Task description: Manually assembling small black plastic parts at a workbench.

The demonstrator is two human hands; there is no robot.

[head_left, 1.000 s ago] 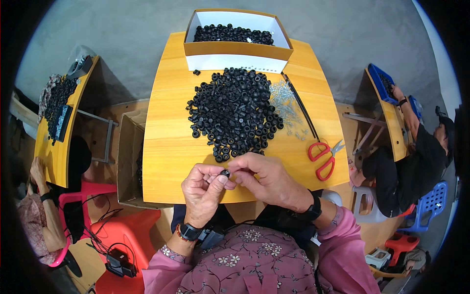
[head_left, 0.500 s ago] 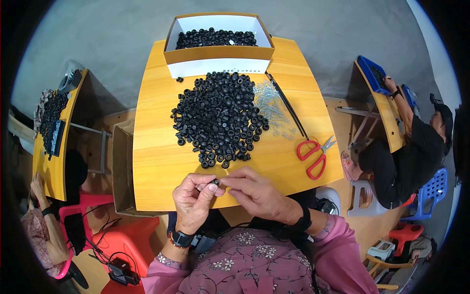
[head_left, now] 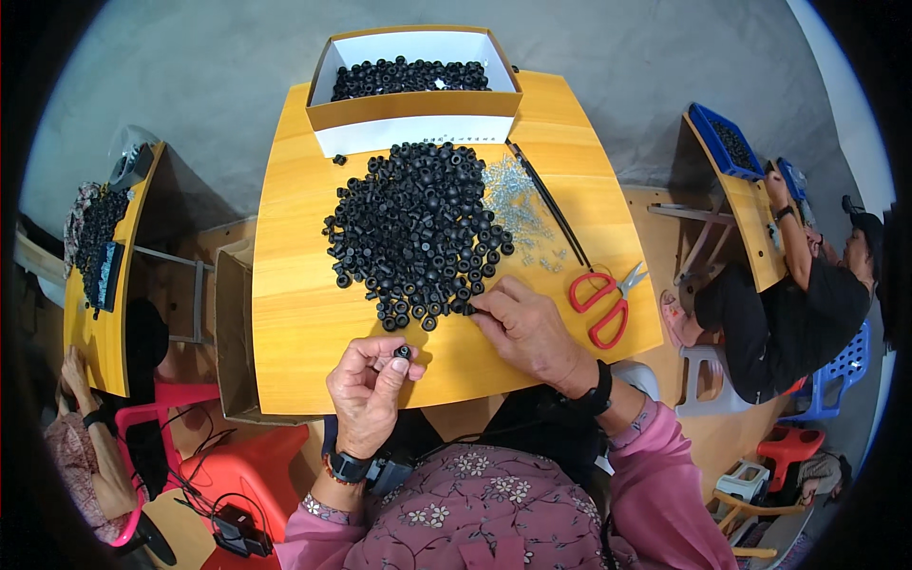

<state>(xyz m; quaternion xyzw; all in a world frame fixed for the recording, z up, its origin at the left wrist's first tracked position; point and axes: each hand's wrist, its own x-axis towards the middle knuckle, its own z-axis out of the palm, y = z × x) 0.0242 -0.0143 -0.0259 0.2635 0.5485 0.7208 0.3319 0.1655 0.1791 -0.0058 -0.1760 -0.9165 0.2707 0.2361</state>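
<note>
My left hand [head_left: 369,385] pinches a small round black cap [head_left: 403,352], its hollow end facing up, between thumb and fingers just over the table's near edge. My right hand [head_left: 527,332] reaches to the near right edge of a heap of black rubber-like parts [head_left: 408,223]. Its thumb and forefinger are closed at a small black piece [head_left: 468,308], mostly hidden by the fingertips. The heap mixes wide hollow caps with narrower plug-shaped pieces. Beside its right flank lie many small silvery screw-like pieces [head_left: 513,195].
Red-handled scissors [head_left: 598,309] and thin black rods [head_left: 551,204] lie on the right of the yellow table [head_left: 294,351]. At the far end stands a box [head_left: 413,109] of black caps. Co-workers sit at side tables left and right; a cardboard carton [head_left: 235,332] adjoins the left edge.
My right hand has left the cap in my left hand and moved forward and right to the heap's edge. My left hand still holds the cap, tilted up. The view shifted slightly.
</note>
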